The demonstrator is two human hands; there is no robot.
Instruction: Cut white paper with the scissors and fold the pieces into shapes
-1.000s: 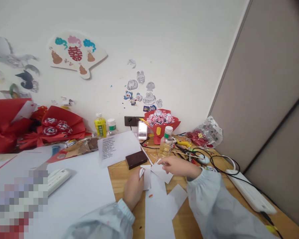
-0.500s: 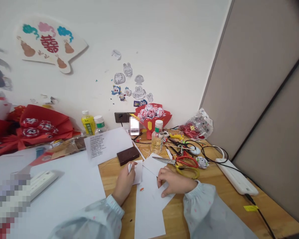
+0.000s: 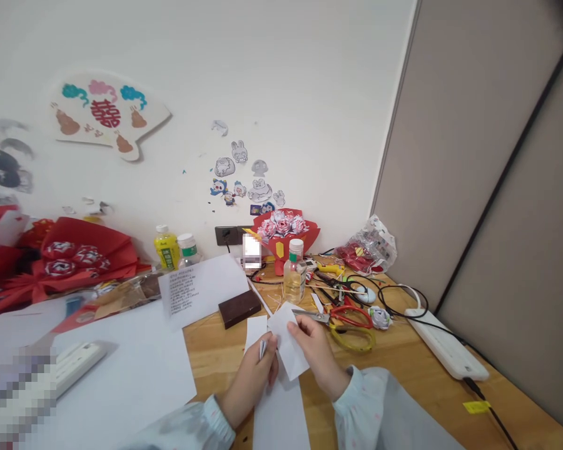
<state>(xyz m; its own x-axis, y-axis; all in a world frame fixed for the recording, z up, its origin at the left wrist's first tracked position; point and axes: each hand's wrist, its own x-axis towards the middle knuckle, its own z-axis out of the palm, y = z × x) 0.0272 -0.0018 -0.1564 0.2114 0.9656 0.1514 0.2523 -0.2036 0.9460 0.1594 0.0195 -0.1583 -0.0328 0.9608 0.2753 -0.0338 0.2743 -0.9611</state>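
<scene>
My right hand (image 3: 319, 351) pinches the edge of a small white sheet of paper (image 3: 289, 350), which is lifted off the table. Close beside it, my left hand (image 3: 257, 367) is closed on a narrow piece of white paper (image 3: 263, 349) that looks folded. Whether the left fingers also touch the lifted sheet, I cannot tell. Beneath both hands lies a long white paper strip (image 3: 282, 419), with another white paper piece (image 3: 254, 331) behind the left hand. Yellow-handled scissors (image 3: 354, 338) and red-handled scissors (image 3: 351, 316) lie just right of the right hand.
A dark brown block (image 3: 239, 309) lies beyond my left hand. Behind the scissors stand a clear bottle (image 3: 295, 275) and a red bouquet (image 3: 281, 228). A white power strip (image 3: 445, 344) and cables lie on the right. Large white sheets (image 3: 136, 375) cover the left side.
My right hand has picked up the small paper sheet from the table and brought it left, up to my left hand. The left hand has moved slightly right and nearer, keeping its paper.
</scene>
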